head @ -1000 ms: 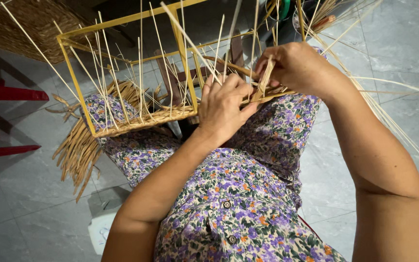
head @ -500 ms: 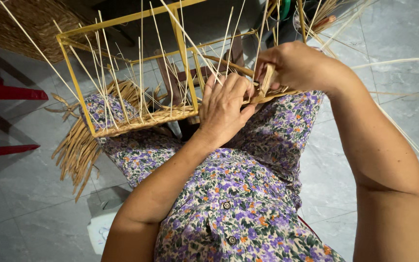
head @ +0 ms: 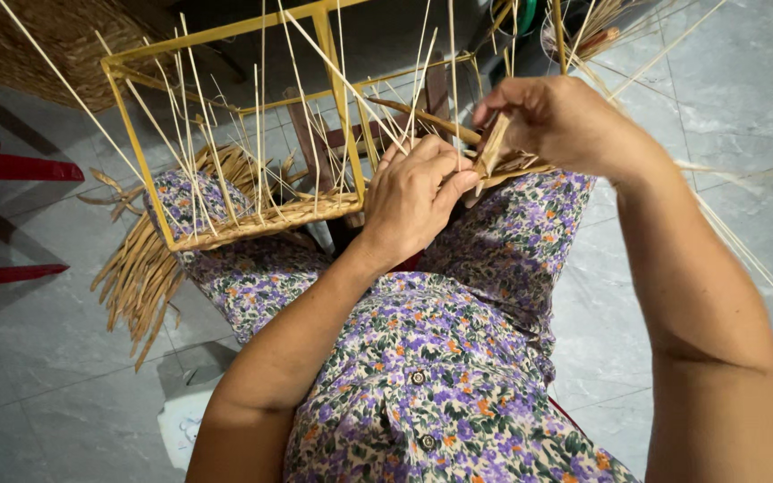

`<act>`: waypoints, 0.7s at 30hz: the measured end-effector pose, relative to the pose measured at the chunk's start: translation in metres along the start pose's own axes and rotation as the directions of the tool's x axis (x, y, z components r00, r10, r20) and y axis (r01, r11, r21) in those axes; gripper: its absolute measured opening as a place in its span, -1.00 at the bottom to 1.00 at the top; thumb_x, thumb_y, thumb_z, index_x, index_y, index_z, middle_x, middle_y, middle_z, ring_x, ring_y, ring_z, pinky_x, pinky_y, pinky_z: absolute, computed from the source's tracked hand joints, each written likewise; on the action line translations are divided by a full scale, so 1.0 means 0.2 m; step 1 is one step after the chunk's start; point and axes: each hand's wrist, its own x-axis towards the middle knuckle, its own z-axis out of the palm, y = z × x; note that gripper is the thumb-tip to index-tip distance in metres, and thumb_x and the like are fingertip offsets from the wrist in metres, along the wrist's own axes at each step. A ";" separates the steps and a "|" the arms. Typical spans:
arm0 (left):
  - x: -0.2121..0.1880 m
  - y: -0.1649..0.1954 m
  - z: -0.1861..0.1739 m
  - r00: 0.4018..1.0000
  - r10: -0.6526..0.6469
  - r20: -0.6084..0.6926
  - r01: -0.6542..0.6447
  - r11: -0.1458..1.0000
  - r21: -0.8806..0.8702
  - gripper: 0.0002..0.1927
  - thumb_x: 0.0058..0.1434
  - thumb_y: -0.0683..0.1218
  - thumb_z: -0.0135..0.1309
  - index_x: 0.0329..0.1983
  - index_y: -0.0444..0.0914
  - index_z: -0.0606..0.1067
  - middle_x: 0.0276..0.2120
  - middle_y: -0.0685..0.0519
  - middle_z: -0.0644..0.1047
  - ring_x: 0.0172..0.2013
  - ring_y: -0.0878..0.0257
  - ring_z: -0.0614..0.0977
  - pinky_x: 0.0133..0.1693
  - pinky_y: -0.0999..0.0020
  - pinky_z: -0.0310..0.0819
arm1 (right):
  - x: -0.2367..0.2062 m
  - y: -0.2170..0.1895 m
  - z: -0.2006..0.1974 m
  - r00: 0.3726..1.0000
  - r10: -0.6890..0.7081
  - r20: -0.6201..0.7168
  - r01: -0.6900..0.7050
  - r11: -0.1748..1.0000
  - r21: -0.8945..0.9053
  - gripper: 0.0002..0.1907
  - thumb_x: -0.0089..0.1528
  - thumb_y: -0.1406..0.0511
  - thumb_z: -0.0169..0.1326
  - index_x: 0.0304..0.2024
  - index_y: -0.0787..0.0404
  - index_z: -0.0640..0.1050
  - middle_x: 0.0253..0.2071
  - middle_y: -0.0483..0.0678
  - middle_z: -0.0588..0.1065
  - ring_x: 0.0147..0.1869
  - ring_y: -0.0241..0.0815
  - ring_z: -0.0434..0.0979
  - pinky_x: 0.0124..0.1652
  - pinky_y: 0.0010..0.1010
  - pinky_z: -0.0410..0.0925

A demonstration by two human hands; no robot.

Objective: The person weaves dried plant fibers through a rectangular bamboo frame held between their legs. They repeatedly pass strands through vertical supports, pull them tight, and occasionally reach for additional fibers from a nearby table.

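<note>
**Weaving on lap: both hands at the frame's near rail**

Leftmost, a red stool stands on the grey tiled floor, with a woven basket behind it at the top edge. Next, a bundle of dried straw hangs below the left corner of the yellow wire frame, which rests across the person's lap on a floral dress. Thin upright stakes rise from the woven band along the frame's near rail.

The left hand sits just right of that band, fingers curled narrow against the rail, thumb pressed toward the strip; whether it pinches anything, I cannot tell. Immediately to its right, the flat straw strip stands tilted, its lower end touching the left thumb. The right hand is above and right of the left, closed on the strip's upper end between thumb and fingers.
</note>
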 end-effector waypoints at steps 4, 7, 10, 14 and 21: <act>0.00 0.01 -0.01 1.000 -0.022 -0.022 0.021 0.999 -0.032 -0.78 0.35 0.06 0.13 -0.14 -0.16 0.61 -0.18 0.12 0.55 -0.10 0.15 0.63 0.26 0.02 0.24 | -0.01 -0.01 0.08 0.995 -0.084 -0.051 0.061 0.937 -0.343 -0.76 0.18 0.37 0.27 -0.09 0.19 0.62 -0.25 -0.02 0.64 -0.23 -0.15 0.65 -0.17 -0.35 0.46; 0.00 0.02 -0.02 0.999 -0.052 -0.009 0.052 0.998 -0.022 -0.76 0.30 0.09 0.15 -0.17 -0.15 0.61 -0.18 0.11 0.54 -0.09 0.12 0.62 0.20 0.06 0.26 | -0.10 -0.13 0.10 0.981 -0.140 -0.137 0.054 0.864 -0.500 -0.64 0.17 0.41 0.29 0.03 0.23 0.62 -0.27 0.10 0.60 -0.24 0.01 0.59 -0.24 -0.20 0.41; 0.01 0.03 0.00 0.996 -0.088 -0.012 0.088 0.996 0.017 -0.79 0.30 0.09 0.15 -0.23 -0.12 0.62 -0.20 0.13 0.55 -0.09 0.12 0.60 0.21 0.03 0.24 | -0.31 -0.25 0.11 0.740 -0.506 -0.444 0.178 0.783 -0.595 -0.67 0.25 0.45 0.23 0.07 0.36 0.54 -0.03 0.19 0.57 0.05 0.09 0.57 0.02 -0.15 0.43; 0.04 0.04 0.01 0.991 -0.128 0.027 0.127 0.992 0.021 -0.80 0.30 0.09 0.14 -0.25 -0.10 0.63 -0.22 0.14 0.54 -0.12 0.13 0.60 0.25 -0.07 0.14 | -0.45 -0.19 0.31 0.812 0.174 -0.557 -0.313 0.936 -0.164 -0.79 0.36 0.20 0.20 -0.14 0.22 0.67 -0.40 0.03 0.58 -0.41 -0.19 0.51 -0.35 -0.35 0.34; 0.04 0.01 0.03 0.997 -0.078 0.018 0.077 0.997 0.022 -0.78 0.31 0.12 0.11 -0.26 -0.09 0.58 -0.18 0.11 0.54 -0.12 0.13 0.62 0.26 -0.10 0.08 | -0.28 0.15 0.56 0.959 0.183 -0.218 0.003 0.761 0.649 -0.67 0.41 0.19 -0.01 -0.27 0.33 0.58 -0.40 -0.07 0.55 -0.41 -0.30 0.44 -0.36 -0.46 0.31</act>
